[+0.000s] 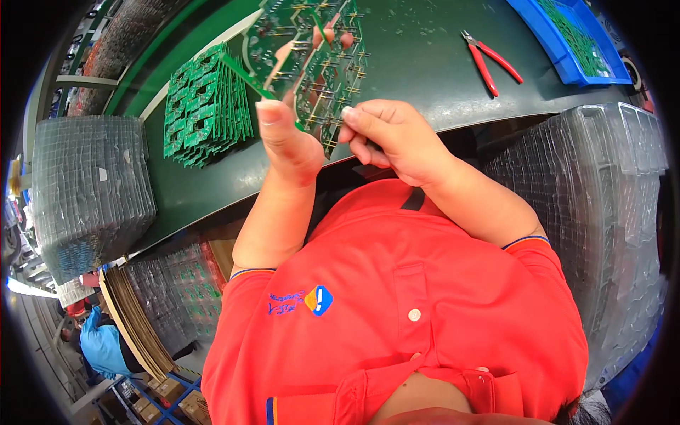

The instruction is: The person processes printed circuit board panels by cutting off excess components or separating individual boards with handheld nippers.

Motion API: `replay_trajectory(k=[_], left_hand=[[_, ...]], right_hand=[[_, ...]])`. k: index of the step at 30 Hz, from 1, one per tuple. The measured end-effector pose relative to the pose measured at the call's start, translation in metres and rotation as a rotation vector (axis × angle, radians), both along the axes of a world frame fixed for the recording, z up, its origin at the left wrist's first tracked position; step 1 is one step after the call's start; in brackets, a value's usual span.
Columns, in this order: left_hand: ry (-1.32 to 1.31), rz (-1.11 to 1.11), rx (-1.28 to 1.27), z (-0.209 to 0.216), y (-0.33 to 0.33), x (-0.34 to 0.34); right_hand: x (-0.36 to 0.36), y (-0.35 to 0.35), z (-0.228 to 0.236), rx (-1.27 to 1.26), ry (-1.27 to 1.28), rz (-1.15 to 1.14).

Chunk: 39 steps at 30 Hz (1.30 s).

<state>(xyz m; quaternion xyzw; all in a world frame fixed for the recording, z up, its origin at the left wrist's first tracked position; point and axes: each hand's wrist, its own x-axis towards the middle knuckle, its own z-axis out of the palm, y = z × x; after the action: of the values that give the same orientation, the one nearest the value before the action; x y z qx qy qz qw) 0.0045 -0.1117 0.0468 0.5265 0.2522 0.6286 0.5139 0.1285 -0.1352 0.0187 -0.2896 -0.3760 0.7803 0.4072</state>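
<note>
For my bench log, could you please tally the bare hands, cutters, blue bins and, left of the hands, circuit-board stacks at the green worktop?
Bare hands: 2 (left hand, right hand)
Red-handled diagonal cutters: 1
Blue plastic bin: 1
Green circuit-board stack: 1
Total: 5

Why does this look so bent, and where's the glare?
Head view: the fisheye lens bows the edge of the green table and leaves black corners; head view again: pale sheen on that table, bright glints on the clear plastic trays at right.
</note>
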Motion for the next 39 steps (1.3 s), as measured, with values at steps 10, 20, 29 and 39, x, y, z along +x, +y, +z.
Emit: replay_trajectory(k=[10,20,29,39], left_hand=[[-0.073,-0.04,-0.033,-0.004,-0.002,0.0],[-0.064,-0.023,0.003,-0.012,-0.005,-0.013],[-0.122,-0.104,-0.065,-0.005,-0.017,-0.012],[-0.015,-0.081,-0.019,-0.01,-0.015,-0.013]], right_hand=[[0.005,0.007,-0.005,-0.094,0.086,-0.066],[0.018,0.011,-0.005,-0.108,0.061,-0.114],[0.03,0.028,-0.01,0.047,-0.109,-0.254],[0.037,0.024,0.009,-0.067,0.068,-0.163]])
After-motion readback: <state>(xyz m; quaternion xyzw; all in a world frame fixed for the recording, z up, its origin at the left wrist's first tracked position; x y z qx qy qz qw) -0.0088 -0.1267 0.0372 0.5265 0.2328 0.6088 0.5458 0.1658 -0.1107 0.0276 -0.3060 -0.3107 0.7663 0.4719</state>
